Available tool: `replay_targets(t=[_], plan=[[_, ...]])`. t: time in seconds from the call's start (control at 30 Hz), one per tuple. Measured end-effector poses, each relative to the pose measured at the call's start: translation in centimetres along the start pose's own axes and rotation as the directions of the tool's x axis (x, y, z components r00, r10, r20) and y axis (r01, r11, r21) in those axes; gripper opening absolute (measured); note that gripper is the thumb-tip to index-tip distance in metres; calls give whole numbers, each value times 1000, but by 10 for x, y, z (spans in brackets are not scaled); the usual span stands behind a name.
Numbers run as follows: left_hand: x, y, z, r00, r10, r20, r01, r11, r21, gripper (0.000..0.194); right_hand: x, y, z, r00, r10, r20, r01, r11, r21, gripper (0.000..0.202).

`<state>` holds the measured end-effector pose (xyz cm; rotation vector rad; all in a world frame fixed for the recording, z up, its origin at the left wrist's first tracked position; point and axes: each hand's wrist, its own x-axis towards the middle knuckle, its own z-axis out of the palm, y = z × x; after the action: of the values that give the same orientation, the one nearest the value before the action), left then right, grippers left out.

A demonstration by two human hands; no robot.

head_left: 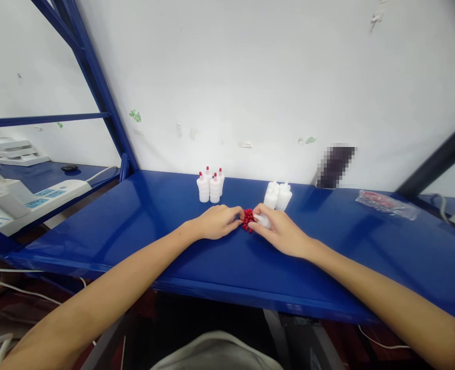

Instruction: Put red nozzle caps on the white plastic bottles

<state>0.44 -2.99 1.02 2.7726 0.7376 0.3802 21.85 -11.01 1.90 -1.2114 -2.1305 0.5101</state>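
A small pile of red caps (248, 219) lies on the blue table between my hands. My left hand (222, 221) is at the pile's left side, thumb and forefinger pinched at its edge; whatever is between them is too small to make out. Lying tilted in my right hand (276, 228) is a white bottle (263, 221), its tip pointing left over the pile. Several white bottles with red caps (214, 189) stand upright behind my left hand. Behind my right hand stands a group of white bottles without red caps (277, 195).
The blue table (166, 200) meets a white wall. A clear plastic bag (387, 203) with something red inside lies at the right. At the far left, a white power strip (42, 203) rests beyond a blue metal frame (96, 77).
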Motion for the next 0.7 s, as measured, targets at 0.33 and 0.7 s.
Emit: replay_targets(t=[0.33,0.7], plan=[[-1,1,0,989,-8,-146,-16,987,-160,17,-4,3,-2,995,-75,61,64,986,156,19],[-4,8,-5,954,11,-298,-75,976,-204,18,-8,12,8,962,-253,-107,258,965,42,12]])
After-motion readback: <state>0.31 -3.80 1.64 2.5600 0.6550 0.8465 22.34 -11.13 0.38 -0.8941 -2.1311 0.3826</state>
